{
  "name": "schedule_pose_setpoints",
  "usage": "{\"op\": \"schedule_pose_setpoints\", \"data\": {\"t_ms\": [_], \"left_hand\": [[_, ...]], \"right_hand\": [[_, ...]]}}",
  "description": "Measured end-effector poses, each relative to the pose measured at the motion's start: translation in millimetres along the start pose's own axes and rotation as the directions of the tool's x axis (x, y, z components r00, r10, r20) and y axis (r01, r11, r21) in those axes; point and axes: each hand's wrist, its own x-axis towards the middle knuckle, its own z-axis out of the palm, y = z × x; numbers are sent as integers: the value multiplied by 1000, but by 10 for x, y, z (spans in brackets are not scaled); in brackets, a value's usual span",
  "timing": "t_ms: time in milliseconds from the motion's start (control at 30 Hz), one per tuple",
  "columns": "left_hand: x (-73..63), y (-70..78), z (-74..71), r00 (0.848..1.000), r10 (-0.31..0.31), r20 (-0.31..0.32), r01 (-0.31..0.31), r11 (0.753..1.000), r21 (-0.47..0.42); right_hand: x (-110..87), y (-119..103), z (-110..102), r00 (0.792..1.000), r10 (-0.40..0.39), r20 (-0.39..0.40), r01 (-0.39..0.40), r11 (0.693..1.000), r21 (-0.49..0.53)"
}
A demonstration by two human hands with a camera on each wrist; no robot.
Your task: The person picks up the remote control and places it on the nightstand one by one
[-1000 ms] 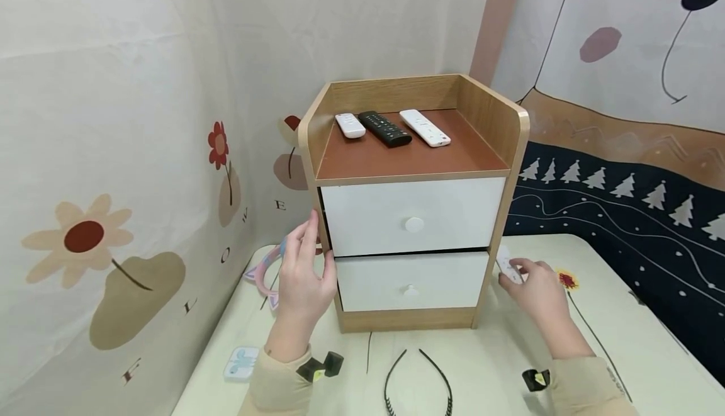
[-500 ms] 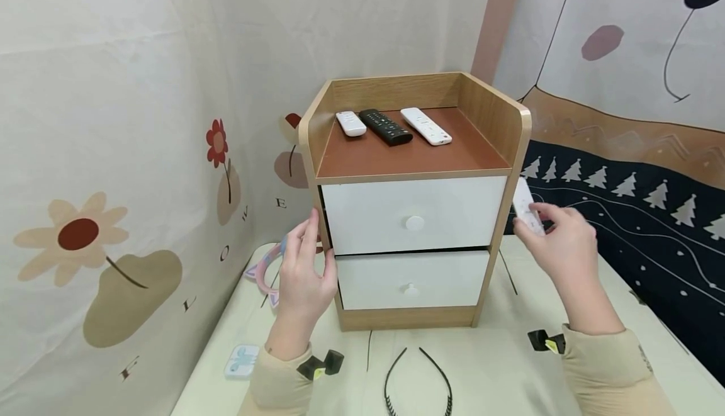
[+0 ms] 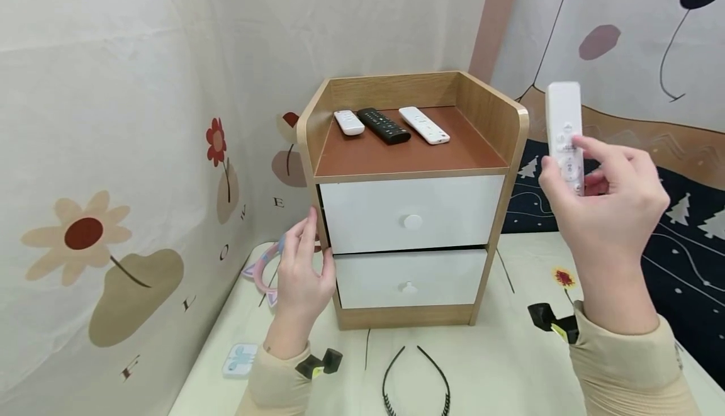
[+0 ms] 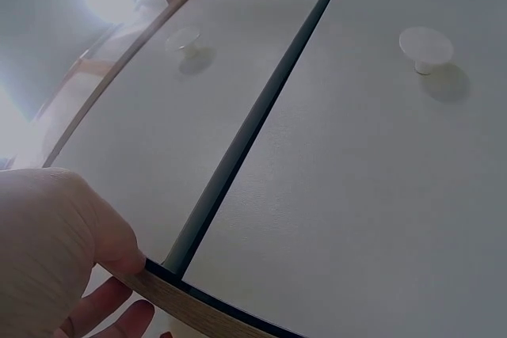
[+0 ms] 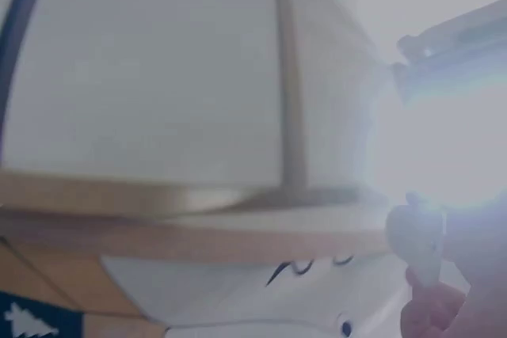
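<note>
A white remote control [image 3: 565, 133] stands upright in the air at the right of the cabinet, pinched between thumb and fingers of my right hand [image 3: 614, 205]. In the right wrist view the same remote [image 5: 420, 243] is blurred by glare. My left hand [image 3: 303, 281] rests against the left side of the small wooden cabinet [image 3: 408, 318], its thumb at the front edge and its fingers along the side. On the cabinet's brown top lie a short white remote [image 3: 348, 123], a black remote [image 3: 384, 126] and a longer white remote [image 3: 424, 125].
The cabinet has an upper drawer [image 3: 362, 214] and a lower drawer [image 3: 368, 281], both with white knobs. A black headband [image 3: 386, 381] lies in front. To the left are a pink cat-ear headband [image 3: 260, 274] and a small white-and-blue case [image 3: 239, 360].
My right hand has lifted the white remote from beside the cabinet's lower right side to above the height of its top shelf. The left hand has stayed in place.
</note>
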Motion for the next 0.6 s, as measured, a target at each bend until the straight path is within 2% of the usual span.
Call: {"op": "schedule_pose_setpoints", "data": {"t_ms": [67,133,200,333,433,500,600], "left_hand": [[-1,-3,3,1000,2,2,-2,1000,-2],[0,-3,6,1000,3,2,-3,1000,-2],[2,-2,4,1000,6,-2,-6,1000,4],[3,3,-6,1000,2,0,-2,1000,13],[2,6,-12,1000,0,7,0,1000,9],[3,10,-14,1000,1,8,-1,1000,9],[4,13,-14,1000,3,2,-3,1000,6]], "right_hand": [[24,-132,27,995,-80,-52,83,995,62],[45,-278,79,987,-148,-57,152,984,88],[62,-427,159,979,-205,-15,206,975,89],[118,-668,348,947,-279,159,282,959,7],[198,-787,487,918,-255,303,287,956,-66],[266,-850,576,896,-199,398,269,955,-129],[375,-920,699,843,-113,525,273,933,-237]]}}
